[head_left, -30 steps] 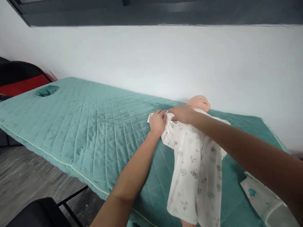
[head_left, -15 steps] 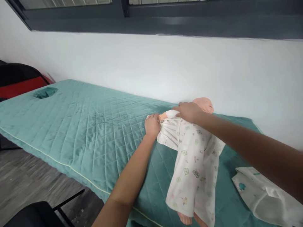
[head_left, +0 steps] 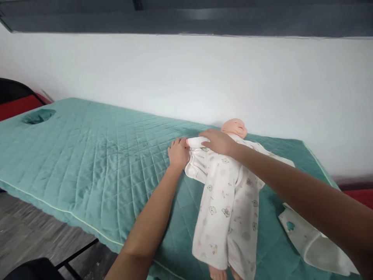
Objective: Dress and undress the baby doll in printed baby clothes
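A baby doll (head_left: 234,127) lies on its back on the green quilted bed cover (head_left: 125,155), with its head toward the wall. It wears white printed clothes (head_left: 224,202), and its bare feet show at the hem. My left hand (head_left: 178,152) is closed around the end of the doll's arm, hiding the doll's hand. Along the same arm, my right hand (head_left: 217,140) grips the white sleeve (head_left: 196,142) near the elbow. Only a sliver of the doll's wrist shows between sleeve and left hand. Loose cloth hangs below that arm.
A white cloth with green spots (head_left: 314,245) lies at the right, partly behind my right forearm. The bed has a face hole (head_left: 39,116) at its far left. A white wall (head_left: 175,77) runs behind it. Black chair parts (head_left: 32,269) stand at the lower left.
The sleeve has slid farther down the doll's forearm toward my left hand, covering most of the bare skin. Both hands keep their hold. The view has turned a little to the right.
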The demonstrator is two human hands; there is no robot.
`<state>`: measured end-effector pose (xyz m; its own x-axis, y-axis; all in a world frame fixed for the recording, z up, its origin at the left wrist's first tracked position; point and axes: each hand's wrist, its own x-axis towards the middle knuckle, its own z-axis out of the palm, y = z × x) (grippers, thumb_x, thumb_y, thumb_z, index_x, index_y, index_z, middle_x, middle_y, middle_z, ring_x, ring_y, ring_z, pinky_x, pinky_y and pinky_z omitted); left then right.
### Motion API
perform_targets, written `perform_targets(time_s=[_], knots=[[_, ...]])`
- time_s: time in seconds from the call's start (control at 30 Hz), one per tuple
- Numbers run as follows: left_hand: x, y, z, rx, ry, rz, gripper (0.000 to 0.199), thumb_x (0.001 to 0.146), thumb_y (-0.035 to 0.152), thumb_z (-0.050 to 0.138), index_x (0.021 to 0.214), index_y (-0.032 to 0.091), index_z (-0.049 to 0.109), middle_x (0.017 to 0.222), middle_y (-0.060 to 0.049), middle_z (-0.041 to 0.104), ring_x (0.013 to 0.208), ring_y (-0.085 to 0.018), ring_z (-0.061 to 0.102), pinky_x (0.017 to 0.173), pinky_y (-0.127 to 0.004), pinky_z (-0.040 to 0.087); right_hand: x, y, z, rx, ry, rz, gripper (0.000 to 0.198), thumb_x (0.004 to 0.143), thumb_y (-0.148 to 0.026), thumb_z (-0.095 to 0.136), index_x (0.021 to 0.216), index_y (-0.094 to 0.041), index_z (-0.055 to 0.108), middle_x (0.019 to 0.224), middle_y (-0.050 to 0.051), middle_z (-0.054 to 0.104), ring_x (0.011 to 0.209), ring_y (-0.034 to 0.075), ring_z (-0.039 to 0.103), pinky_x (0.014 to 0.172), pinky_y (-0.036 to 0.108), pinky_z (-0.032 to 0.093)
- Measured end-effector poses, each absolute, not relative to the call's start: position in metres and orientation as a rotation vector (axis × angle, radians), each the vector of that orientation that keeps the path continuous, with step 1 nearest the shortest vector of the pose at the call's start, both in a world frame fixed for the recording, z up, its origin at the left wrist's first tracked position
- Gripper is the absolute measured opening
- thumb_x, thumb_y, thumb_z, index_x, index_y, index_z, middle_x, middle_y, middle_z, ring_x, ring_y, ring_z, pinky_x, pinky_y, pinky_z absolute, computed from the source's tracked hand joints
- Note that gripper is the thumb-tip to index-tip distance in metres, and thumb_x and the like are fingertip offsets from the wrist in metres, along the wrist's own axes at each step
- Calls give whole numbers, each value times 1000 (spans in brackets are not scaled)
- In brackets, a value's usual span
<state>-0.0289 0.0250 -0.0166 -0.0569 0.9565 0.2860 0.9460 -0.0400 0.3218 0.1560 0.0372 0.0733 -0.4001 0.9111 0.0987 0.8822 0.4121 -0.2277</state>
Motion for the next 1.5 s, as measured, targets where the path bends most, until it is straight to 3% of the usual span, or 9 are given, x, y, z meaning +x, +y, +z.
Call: perform_targets(time_s=[0.17,0.33,0.43,0.53,0.63,0.73,0.87,1.13,1.5], knots=[[-26,26,-17,2127,2164,729,32,95,26,47,126,25,57,123,-9,63,117,-31,54,92,-43,46,228,-4,59,-1558,-2158,254,41,101,-32,31,126,-19,60,136,10,62,127,24,53,108,39,39],[-22,21,-19,2089,2086,930,52,86,25,59,137,21,52,138,-9,58,133,-31,45,110,-46,40,296,-38,1,-1862,-1767,-34,43,95,-32,40,130,-13,55,131,17,62,123,33,52,106,48,39],[-13,3,-6,2103,1959,1156,41,88,21,54,129,21,59,134,-7,61,133,-24,47,116,-38,36,304,-47,-21,-1945,-1783,-139,46,93,-27,41,136,-14,50,140,17,55,130,34,46,111,51,32],[16,-15,24,2087,1725,1256,32,96,27,44,121,25,63,129,-3,64,122,-18,56,109,-30,44,298,-48,-24,-1960,-1790,-157,49,91,-21,40,139,-18,46,144,15,52,133,31,43,115,51,25],[67,-22,57,2373,1442,1008,32,99,28,40,118,26,66,128,-2,65,123,-18,55,109,-31,44,294,-44,-22,-1958,-1744,-122,51,87,-16,40,137,-18,47,143,12,54,134,29,42,117,49,20],[127,-17,76,2772,1168,460,28,97,29,48,106,20,72,123,-8,67,120,-23,56,105,-37,43,297,-42,-22,-1912,-1637,-75,49,84,-14,39,131,-18,52,141,12,55,133,27,43,117,47,22],[193,-8,72,2928,1266,-57,28,93,19,49,109,14,72,127,-15,63,123,-31,53,104,-48,38,306,-39,-23,-1895,-1446,-33,41,86,-22,42,123,-18,59,139,15,56,131,28,45,114,48,26],[236,0,51,2888,1466,-160,39,95,13,40,130,9,59,134,-21,56,122,-36,53,98,-53,40,308,-38,-23,-1913,-1347,10,37,91,-28,39,120,-21,61,137,14,57,129,29,47,113,52,24],[198,22,78,2972,1392,-297,48,83,4,55,129,12,58,130,-20,59,118,-35,57,91,-44,45,324,-43,-16,-1803,-1157,11,42,70,-12,42,108,-19,59,124,17,60,120,29,55,101,44,41]])
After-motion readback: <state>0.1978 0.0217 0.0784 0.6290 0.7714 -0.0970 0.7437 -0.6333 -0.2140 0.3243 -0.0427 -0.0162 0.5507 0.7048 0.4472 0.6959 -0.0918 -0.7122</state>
